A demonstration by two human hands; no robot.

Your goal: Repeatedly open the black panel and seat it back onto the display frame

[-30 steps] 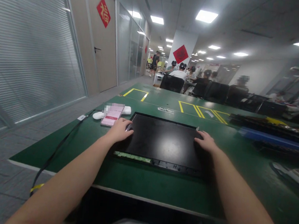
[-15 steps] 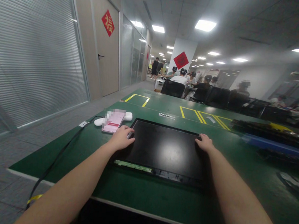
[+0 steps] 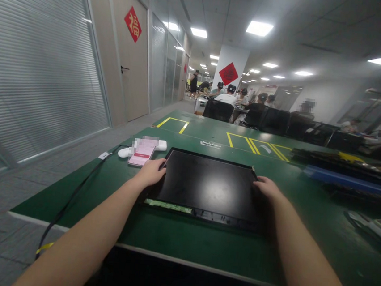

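Note:
A black LCD display panel lies flat on the green table, its glossy face up and a ceiling light mirrored in it. Along its near edge runs a narrow green circuit board. My left hand grips the panel's left side, thumb on the frame and the other fingers partly hidden. At the right edge, my right hand holds the panel in the same way, its thumb near the upper right corner and its lower fingers out of sight.
Left of the panel lie a phone with a pink screen and a white device. A black cable crosses the table's left edge. Dark strips and a blue strip lie at right. Several people sit beyond the table.
My right hand has slid slightly down the panel's right edge, baring the corner. My left hand stays at the left edge. The whole view has shifted a little.

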